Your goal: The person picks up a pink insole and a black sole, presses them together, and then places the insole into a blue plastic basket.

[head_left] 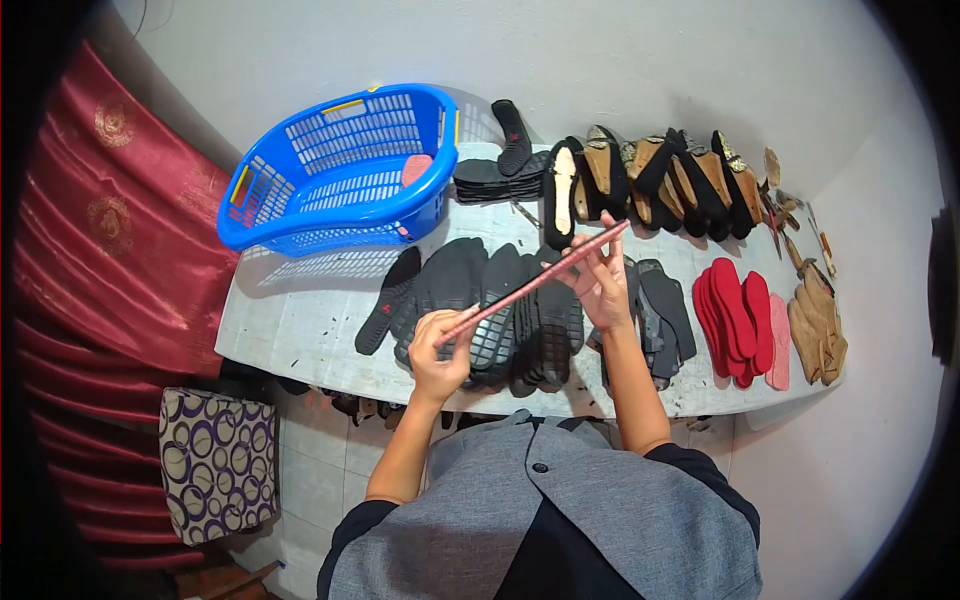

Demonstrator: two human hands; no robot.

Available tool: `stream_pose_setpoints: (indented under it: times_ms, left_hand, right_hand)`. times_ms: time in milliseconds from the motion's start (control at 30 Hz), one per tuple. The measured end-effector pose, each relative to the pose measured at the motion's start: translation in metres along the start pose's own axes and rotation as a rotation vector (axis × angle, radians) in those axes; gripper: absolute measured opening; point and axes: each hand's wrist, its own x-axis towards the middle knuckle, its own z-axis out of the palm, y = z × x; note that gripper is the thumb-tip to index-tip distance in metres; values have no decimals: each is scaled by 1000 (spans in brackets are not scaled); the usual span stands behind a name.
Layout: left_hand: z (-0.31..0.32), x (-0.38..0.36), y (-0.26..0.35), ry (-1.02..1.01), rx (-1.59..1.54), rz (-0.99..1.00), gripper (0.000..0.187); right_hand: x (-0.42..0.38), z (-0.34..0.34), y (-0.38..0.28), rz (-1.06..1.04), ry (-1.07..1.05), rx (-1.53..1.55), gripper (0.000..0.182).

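A thin insole (535,282), pink-red with a dark edge, is held slanting above the table and seen nearly edge-on. Its lower end is pinched by my left hand (438,355), thumb against fingers. Toward the upper end, my right hand (603,280) grips it, with some fingers raised behind. Directly below lie black shoe soles (450,275) with a grid pattern, partly hidden by the insole and hands. More dark soles (662,310) lie just right of my right wrist.
A blue plastic basket (330,225) with a pink piece inside stands back left. Behind are stacked black soles (495,185) and black shoes on lasts (605,170). Red insoles (735,315), a pink insole (778,340), tan pieces (818,325) and tools (793,248) lie right.
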Motion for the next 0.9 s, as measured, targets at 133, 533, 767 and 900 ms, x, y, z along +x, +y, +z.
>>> stream_pose_setpoints:
  times_ms: [133,533,767,900]
  left_hand:
    - [-27,-4,-27,7,-289,-418,13]
    - [-87,9,-99,-656,-1044,-877,53]
    - [-88,22,-125,-794,-1256,-1001,63]
    - [-93,25,-140,-825,-1460,-1056,59]
  right_hand:
    - [16,22,18,69,143,-213,48]
    - [61,62,80,256,49,-555,36]
    - [74,77,129,193,-91,-592,43]
    - [85,86,138,187,-113,-650,44]
